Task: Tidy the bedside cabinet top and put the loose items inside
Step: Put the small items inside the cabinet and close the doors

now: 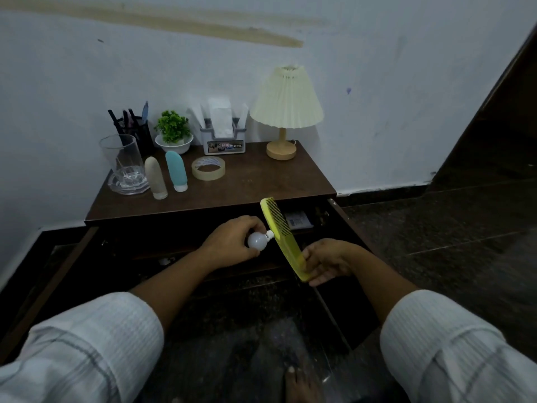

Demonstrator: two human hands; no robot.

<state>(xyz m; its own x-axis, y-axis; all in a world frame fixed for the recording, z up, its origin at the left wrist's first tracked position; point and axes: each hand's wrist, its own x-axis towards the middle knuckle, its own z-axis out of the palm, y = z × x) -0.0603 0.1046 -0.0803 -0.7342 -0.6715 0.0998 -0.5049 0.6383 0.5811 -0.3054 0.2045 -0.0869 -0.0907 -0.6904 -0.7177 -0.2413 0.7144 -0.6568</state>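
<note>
My left hand (pixel 229 241) grips a white light bulb (pixel 257 240) over the pulled-out drawer (pixel 345 219) of the dark wooden bedside cabinet (pixel 261 181). My right hand (pixel 328 261) holds a yellow comb (pixel 283 237) by its handle, teeth end pointing up toward the cabinet edge. The bulb's base touches the comb. On the top stand a beige squeeze bottle (pixel 156 178), a teal squeeze bottle (pixel 175 171) and a roll of tape (pixel 208 168). A small dark box (pixel 297 220) lies inside the drawer at the right.
At the back of the top stand a clear glass jug (pixel 123 158) on a glass dish, a black pen holder (pixel 136 128), a small potted plant (pixel 173 132), a tissue holder (pixel 223 138) and a pleated table lamp (pixel 286 112). A dark wooden panel (pixel 494 112) rises at right.
</note>
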